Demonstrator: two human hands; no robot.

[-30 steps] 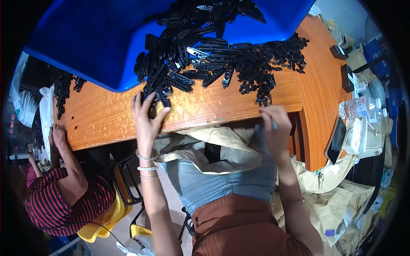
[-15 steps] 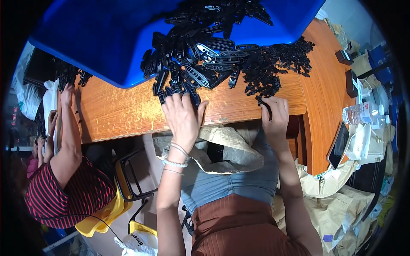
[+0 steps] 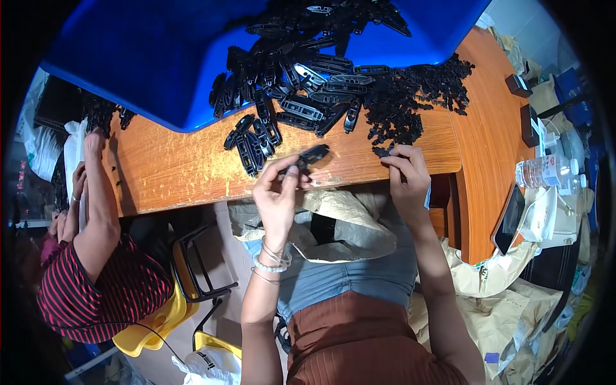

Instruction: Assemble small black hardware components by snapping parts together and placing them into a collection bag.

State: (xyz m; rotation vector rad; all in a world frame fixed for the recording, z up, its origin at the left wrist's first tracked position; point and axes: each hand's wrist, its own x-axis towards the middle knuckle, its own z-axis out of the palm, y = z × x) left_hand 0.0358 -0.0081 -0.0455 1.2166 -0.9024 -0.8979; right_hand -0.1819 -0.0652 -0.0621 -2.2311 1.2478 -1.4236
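The front edge of the wooden tabletop [image 3: 173, 167] curved across the view, and both hands reached over it from below. A strip of exposed wood separated the left hand [image 3: 277, 192] from the right hand [image 3: 409, 174]; a broader stretch lay to the left, beneath the overhanging corner of the blue bin [image 3: 147, 77]. Just below the edge, at the lap, gaped the mouth of an open sack [image 3: 346, 204].

The left hand pinched an elongated black part [image 3: 313, 155] between thumb and fingers, its far end pointing up and to the right above the wood. The right hand's fingers were bent, their tips gathered near the thumb beside a small dark piece [image 3: 383, 151]; whether they gripped it could not be told.

A loose cluster [image 3: 253, 144] of similar slender parts lay beyond the left hand. Farther back, a heap of elongated parts [image 3: 308, 102], glossy and slotted, spilled from the smooth-walled bin. Adjoining it on the right, small black pieces [image 3: 398, 109], irregular and matte in appearance, formed a mound. The wood grain was worn to pale patches near the edge; the sack was creased and beige, with a greyish lining.
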